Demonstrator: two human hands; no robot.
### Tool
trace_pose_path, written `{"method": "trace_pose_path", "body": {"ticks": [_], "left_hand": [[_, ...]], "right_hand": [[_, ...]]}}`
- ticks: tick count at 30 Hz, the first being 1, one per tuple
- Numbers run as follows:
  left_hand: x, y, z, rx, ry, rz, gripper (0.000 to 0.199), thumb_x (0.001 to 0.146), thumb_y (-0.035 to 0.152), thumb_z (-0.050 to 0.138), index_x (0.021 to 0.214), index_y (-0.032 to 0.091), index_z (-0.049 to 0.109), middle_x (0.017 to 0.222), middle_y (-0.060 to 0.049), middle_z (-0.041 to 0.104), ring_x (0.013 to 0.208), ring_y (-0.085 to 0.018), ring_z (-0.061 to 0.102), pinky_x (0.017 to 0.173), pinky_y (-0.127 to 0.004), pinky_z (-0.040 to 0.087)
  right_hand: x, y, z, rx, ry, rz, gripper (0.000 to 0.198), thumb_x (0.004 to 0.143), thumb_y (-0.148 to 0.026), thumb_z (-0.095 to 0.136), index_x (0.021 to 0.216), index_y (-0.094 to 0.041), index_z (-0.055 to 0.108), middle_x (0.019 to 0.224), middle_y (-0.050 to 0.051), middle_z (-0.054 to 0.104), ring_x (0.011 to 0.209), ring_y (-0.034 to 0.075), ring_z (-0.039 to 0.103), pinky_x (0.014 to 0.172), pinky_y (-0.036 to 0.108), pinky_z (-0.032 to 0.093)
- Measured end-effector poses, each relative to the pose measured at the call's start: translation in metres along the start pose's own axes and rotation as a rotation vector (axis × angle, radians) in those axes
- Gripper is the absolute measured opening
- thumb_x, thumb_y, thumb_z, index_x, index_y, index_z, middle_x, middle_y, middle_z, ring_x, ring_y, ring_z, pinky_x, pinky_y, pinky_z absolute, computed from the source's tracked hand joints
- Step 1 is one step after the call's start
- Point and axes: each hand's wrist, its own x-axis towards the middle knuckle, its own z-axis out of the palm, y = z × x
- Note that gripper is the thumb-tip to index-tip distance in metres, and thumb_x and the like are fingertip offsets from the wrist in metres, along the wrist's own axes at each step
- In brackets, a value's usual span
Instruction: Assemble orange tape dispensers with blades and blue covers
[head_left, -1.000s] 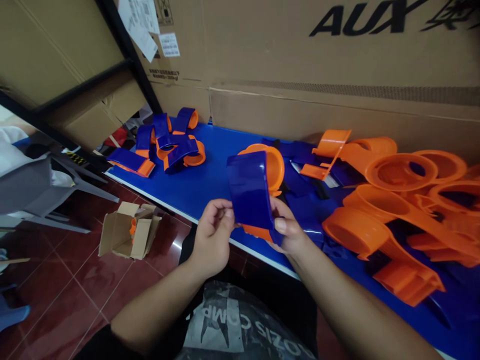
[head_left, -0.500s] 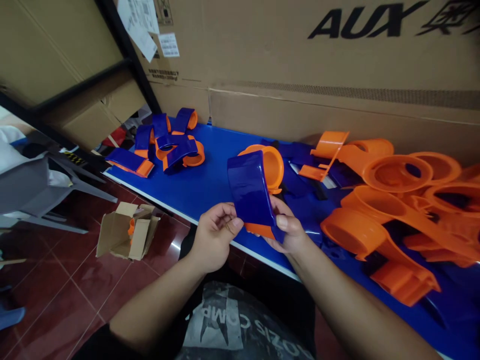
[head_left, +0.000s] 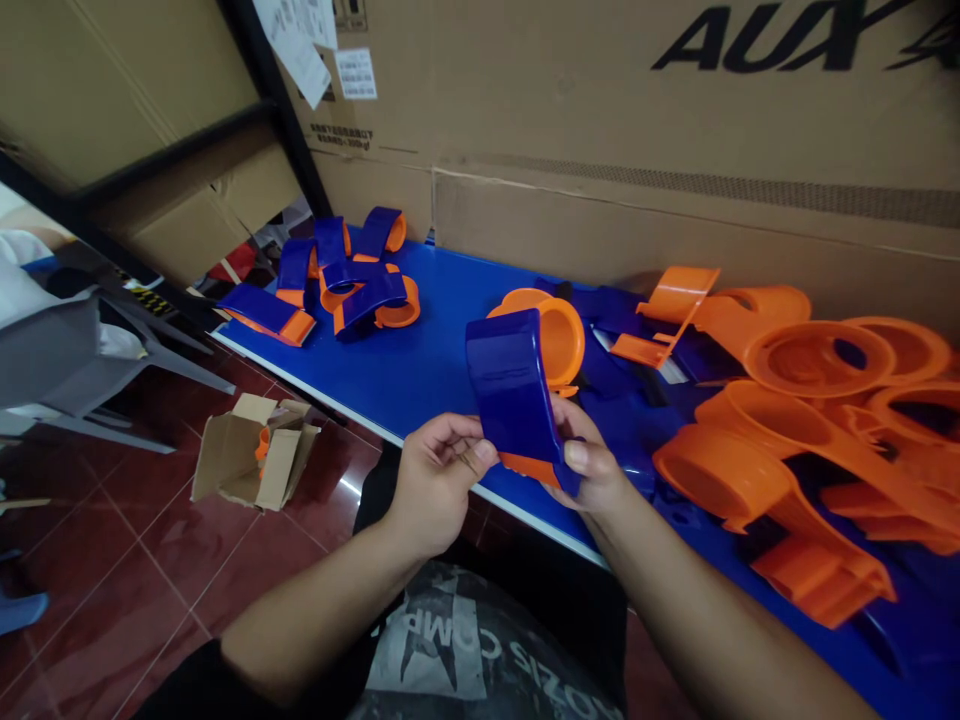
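Between my hands, above the near edge of the table, is a tape dispenser [head_left: 514, 385] with a blue cover over an orange body, its orange ring facing away from me. My right hand [head_left: 596, 465] is closed around its lower right side, thumb on the blue edge. The fingers of my left hand [head_left: 446, 480] pinch at its lower left corner; the fingertips are partly hidden. To the right lies a heap of orange tape dispenser bodies [head_left: 712, 475]. Blue covers [head_left: 619, 425] lie flat behind my right hand. Several blue-and-orange dispensers [head_left: 371, 300] are grouped at the table's far left end.
The blue table [head_left: 442, 350] runs along a large cardboard box [head_left: 570, 130] behind it. An open carton [head_left: 232, 465] with orange pieces stands on the tiled floor at left. Beyond it are a grey plastic chair [head_left: 52, 350] and a black metal frame [head_left: 281, 130].
The view has shifted slightly, so things on the table appear a little further right. Both hands keep the same hold on the tape dispenser.
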Motion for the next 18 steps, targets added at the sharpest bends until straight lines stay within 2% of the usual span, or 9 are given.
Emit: {"method": "trace_pose_path", "body": {"ticks": [4,9,12,15,18], "left_hand": [[-0.0034,-0.0025,0.0001,-0.011,-0.001,0.004,0.031,0.077,0.04,0.095,0.09,0.02,0.075,0.091,-0.002,0.077,0.08,-0.013,0.071,0.077,-0.027,0.06],[-0.0053,-0.0052,0.001,-0.039,0.042,-0.016,0.027,0.081,0.034,0.091,0.092,0.02,0.072,0.089,0.0,0.074,0.077,-0.01,0.068,0.077,-0.026,0.06],[-0.0036,-0.0052,0.0027,-0.077,0.079,0.001,0.028,0.078,0.026,0.092,0.094,0.02,0.069,0.09,0.001,0.073,0.077,-0.009,0.067,0.076,-0.023,0.059],[-0.0048,-0.0032,0.0022,-0.059,0.052,0.04,0.03,0.084,0.027,0.087,0.111,0.023,0.073,0.1,-0.003,0.076,0.091,-0.014,0.072,0.084,-0.027,0.06],[-0.0102,-0.0013,-0.0001,-0.064,-0.025,0.11,0.044,0.094,0.041,0.078,0.135,0.029,0.07,0.131,-0.008,0.073,0.121,-0.023,0.07,0.103,-0.038,0.06]], "right_hand": [[0.0007,0.0002,0.0009,-0.012,-0.017,-0.005,0.043,0.069,-0.054,0.085,0.097,-0.021,0.076,0.075,0.003,0.071,0.067,0.023,0.067,0.06,0.034,0.056],[-0.0006,-0.0016,0.0057,-0.025,0.032,-0.006,0.044,0.067,-0.052,0.087,0.098,-0.023,0.073,0.093,0.008,0.076,0.097,0.034,0.074,0.082,0.046,0.062],[-0.002,-0.0014,0.0044,-0.071,0.015,-0.008,0.046,0.066,-0.052,0.089,0.097,-0.023,0.073,0.093,0.008,0.076,0.097,0.034,0.074,0.083,0.046,0.062],[-0.0015,0.001,0.0011,-0.141,0.024,-0.033,0.049,0.064,-0.053,0.093,0.099,-0.024,0.073,0.09,0.006,0.075,0.088,0.03,0.074,0.079,0.043,0.061],[0.0008,0.0037,0.0009,-0.217,0.055,-0.112,0.054,0.066,-0.053,0.094,0.105,-0.023,0.073,0.089,0.005,0.074,0.083,0.028,0.072,0.079,0.042,0.06]]}}
